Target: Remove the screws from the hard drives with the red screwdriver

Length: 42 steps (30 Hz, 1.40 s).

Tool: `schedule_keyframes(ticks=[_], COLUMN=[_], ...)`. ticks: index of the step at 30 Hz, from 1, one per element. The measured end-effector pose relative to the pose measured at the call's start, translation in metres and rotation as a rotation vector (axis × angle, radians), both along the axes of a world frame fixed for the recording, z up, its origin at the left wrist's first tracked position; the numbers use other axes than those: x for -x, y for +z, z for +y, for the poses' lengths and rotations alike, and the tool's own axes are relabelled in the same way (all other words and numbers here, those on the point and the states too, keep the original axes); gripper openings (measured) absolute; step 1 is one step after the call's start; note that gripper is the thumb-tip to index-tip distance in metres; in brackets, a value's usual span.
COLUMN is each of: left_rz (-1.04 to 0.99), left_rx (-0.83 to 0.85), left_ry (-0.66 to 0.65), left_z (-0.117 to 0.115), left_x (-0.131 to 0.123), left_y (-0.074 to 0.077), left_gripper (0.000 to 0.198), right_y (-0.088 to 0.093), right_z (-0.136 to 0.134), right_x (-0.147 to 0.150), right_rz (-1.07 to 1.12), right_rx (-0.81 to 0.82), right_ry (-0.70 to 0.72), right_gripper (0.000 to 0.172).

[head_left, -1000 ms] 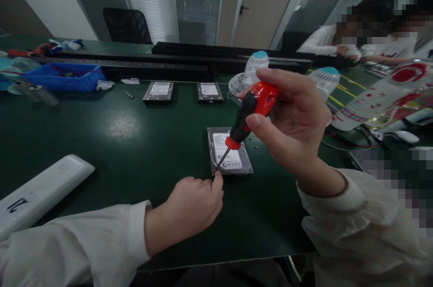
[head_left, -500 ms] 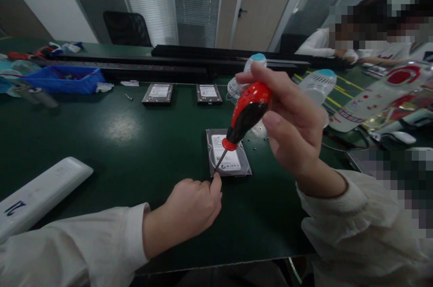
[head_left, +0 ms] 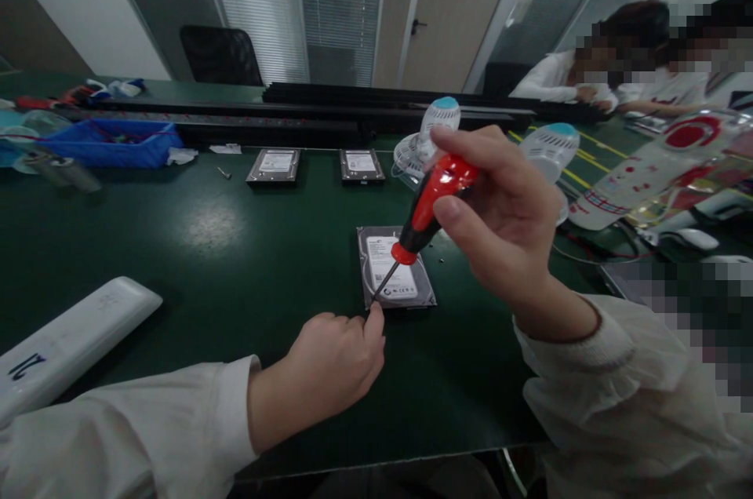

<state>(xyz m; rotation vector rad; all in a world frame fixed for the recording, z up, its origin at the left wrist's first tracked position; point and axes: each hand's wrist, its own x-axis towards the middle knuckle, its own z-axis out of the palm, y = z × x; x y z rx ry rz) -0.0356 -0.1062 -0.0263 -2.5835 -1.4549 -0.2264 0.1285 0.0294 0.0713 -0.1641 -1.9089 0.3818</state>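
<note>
A hard drive (head_left: 393, 271) with a white label lies flat on the green table in front of me. My right hand (head_left: 506, 209) grips the red and black handle of a screwdriver (head_left: 428, 205), thumb on one side and fingers on the other. The screwdriver leans, and its thin shaft slants down to the drive's near left corner. Right by the tip is my left hand (head_left: 335, 362), its index finger pointing at that corner and the other fingers curled in. Whatever its fingertips pinch is hidden, and so is the screw under the tip.
Two more hard drives, one on the left (head_left: 274, 166) and one on the right (head_left: 361, 165), lie farther back. Loose screws (head_left: 441, 260) are beside the near drive. Around are a blue bin (head_left: 111, 144), small white fans (head_left: 441, 118), a bottle (head_left: 641, 162) and a white case (head_left: 76, 342). People sit far right.
The screwdriver handle has turned a little in my right hand, and the thumb has slid left across it. My left hand stays at the drive's corner. The view has shifted slightly.
</note>
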Motion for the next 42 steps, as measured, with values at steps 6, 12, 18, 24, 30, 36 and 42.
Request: schedule_keyframes(ticks=[6,12,18,24,30,36,42], left_rz=[-0.006,0.011,0.003,-0.002,0.015,-0.002,0.003], left_rx=[0.004,0.012,0.034,0.016,-0.004,-0.007,-0.020], left_ry=[0.002,0.008,0.007,0.010,0.018,-0.002,-0.005], left_z=[0.0007,0.0006,0.0008,0.0010,-0.0003,-0.0006,0.0009], left_x=[-0.0001,-0.0005,-0.0003,-0.0002,-0.0008,-0.0003,-0.0017], left_y=[0.0007,0.0008,0.0009,0.0010,0.0018,0.0003,-0.0007], left_gripper=[0.040,0.040,0.041,0.041,0.041,0.040,0.039], right_y=[0.0014,-0.0010,0.0022,0.0002,0.0006,-0.0009,-0.0060], right_z=[-0.0034,-0.0045,-0.0045,-0.0034,-0.0028,-0.0046,-0.0013], right_x=[0.0003,0.0020,-0.0007,-0.0008,-0.0013,-0.0004,0.0002], right_rz=[-0.042,-0.042,-0.035,-0.023,-0.005,0.046,0.066], right_rx=[0.036,0.096,0.026,0.078,0.085,0.134,0.174], right_ry=[0.081,0.162,0.036,0.024,0.051,0.031,0.102], right_gripper=[0.047,0.049,0.045,0.047,0.045,0.046,0.038])
